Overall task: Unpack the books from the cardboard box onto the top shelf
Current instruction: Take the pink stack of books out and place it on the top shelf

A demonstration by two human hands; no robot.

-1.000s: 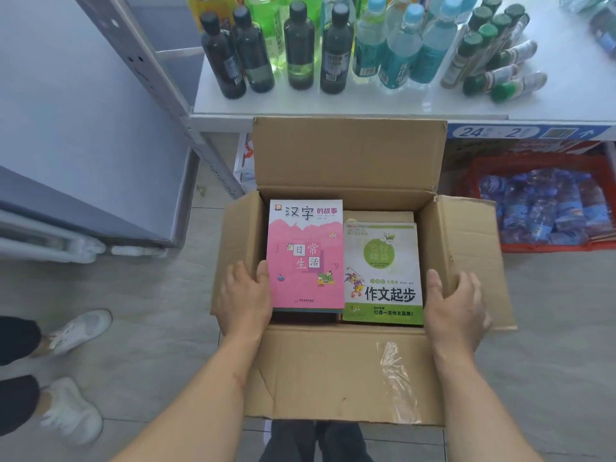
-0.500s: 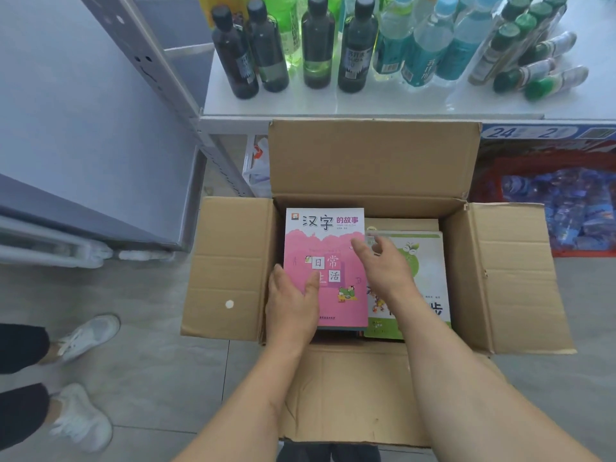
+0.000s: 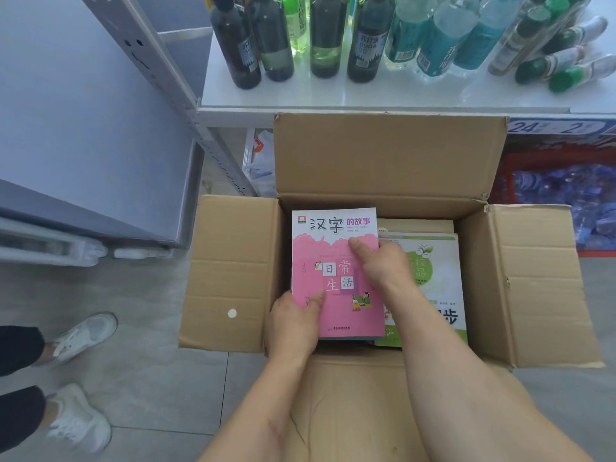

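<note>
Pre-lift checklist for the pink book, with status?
1. Left hand grips pink book at its near left corner: ok.
2. Right hand grips its right edge, thumb on the cover: ok.
3. Box flaps folded open, way up free: ok.
4. Green book not caught in the grip: cannot tell.
5. Room on the top shelf: cannot tell; the shelf in view holds bottles.

The pink book (image 3: 336, 278) in the cardboard box reads "汉字的故事" across its top and "日常生活" in white squares mid-cover. A dark bottle (image 3: 365, 38) on the white shelf reads "SUDA". A blue shelf-edge label (image 3: 560, 127) shows "24" and "2".
</note>
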